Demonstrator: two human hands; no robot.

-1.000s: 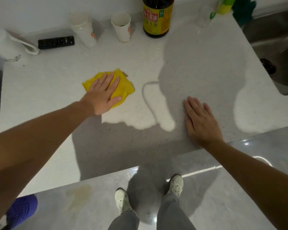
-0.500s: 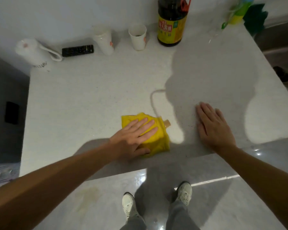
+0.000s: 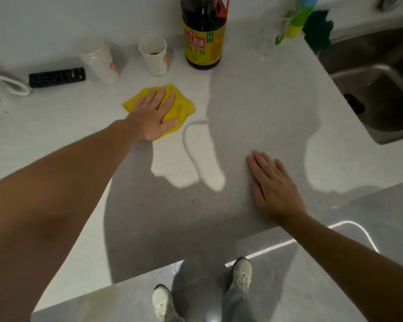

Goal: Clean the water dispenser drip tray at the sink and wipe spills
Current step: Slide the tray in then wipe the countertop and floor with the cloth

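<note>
A crumpled yellow cloth (image 3: pixel 184 105) lies on the pale speckled countertop (image 3: pixel 254 101), a little in front of the paper cups. My left hand (image 3: pixel 156 117) presses flat on it with the fingers spread, covering most of it. Nearer the front edge, my right hand (image 3: pixel 272 184) rests palm down on the bare counter, holding nothing. The steel sink (image 3: pixel 382 89) is at the right edge. No drip tray is in view.
Along the back wall stand two paper cups (image 3: pixel 154 54) (image 3: pixel 100 59), a black remote (image 3: pixel 56 76), a dark soy sauce bottle (image 3: pixel 204 36), a clear glass (image 3: pixel 268 40) and a green sponge (image 3: pixel 316 26). A white kettle (image 3: pixel 0 89) sits far left. My feet show below the counter edge.
My left hand has slid the yellow cloth from near the counter's front edge back toward the cups. My right hand has stayed flat in place.
</note>
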